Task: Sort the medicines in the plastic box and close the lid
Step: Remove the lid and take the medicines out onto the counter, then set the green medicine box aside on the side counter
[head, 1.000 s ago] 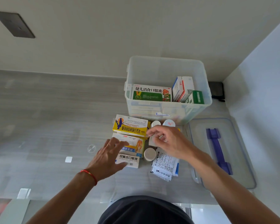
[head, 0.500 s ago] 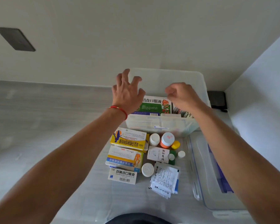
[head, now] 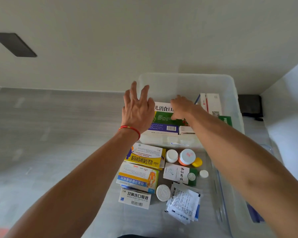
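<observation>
The clear plastic box (head: 187,78) stands open at the back of the grey table. Inside it lie a green and white carton (head: 163,117), upright white cartons (head: 212,102) and a small green carton (head: 225,120). My left hand (head: 138,109) hovers over the box's left rim with its fingers spread and empty. My right hand (head: 181,107) reaches into the box over the green carton, fingers curled down; whether it holds anything is hidden. In front of the box lie a yellow carton (head: 144,155), a blue and orange carton (head: 138,177), a white carton (head: 136,198), small bottles (head: 187,156) and sachets (head: 184,203).
The clear lid (head: 220,212) with a blue handle (head: 255,215) lies to the right of the medicines, mostly under my right forearm. A black object (head: 249,105) sits in the back right corner, where walls close in behind and to the right.
Both hands have risen from the loose medicines to the box. Since half a second ago, my right hand has dipped to the left into the box.
</observation>
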{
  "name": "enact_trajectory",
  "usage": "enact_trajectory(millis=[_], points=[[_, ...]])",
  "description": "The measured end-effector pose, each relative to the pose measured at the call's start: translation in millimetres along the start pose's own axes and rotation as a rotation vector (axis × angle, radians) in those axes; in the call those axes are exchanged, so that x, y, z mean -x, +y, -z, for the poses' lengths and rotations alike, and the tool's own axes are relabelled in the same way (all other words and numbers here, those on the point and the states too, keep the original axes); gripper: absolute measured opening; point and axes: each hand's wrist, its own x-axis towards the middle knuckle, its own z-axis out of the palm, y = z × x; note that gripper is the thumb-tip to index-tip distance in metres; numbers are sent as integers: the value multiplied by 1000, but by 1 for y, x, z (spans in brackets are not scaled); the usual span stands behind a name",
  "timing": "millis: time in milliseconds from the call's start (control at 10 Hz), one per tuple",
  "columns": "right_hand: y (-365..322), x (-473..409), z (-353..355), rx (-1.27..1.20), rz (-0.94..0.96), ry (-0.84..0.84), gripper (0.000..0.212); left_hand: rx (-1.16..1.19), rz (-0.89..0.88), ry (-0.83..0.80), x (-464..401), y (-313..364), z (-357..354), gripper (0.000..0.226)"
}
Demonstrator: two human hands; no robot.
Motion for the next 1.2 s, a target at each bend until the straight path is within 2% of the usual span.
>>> enact_trajectory(millis=[100,200,300,500,600,700,900,1000,1100,1200], points=[[0,3,5,88,19,134,38,-123,-79,-2,0,-1,1,57],[-2,13,10,127,21,224,36,-247,-150,-75,-2,-2,5,54],[-1,28,19,105,53,206,32,-292,-195,-23,-2,-7,1,39],[5,68,49,-67,102,426,31,-292,-195,-15,-3,-10,1,44],[11,90,69,-171,116,560,32,-141,-211,-5,-1,-10,1,36],[18,112,90,-289,162,610,29,274,-70,27,0,-9,7,45],[22,150,117,-483,305,598,26,709,-76,122,26,-6,48,32],[12,160,116,-542,374,552,24,1069,13,40,47,-15,63,38],[-3,160,107,-528,410,519,25,1282,148,-4,72,-34,71,41],[-12,161,97,-539,399,523,23,1386,296,11,98,-62,71,38]])
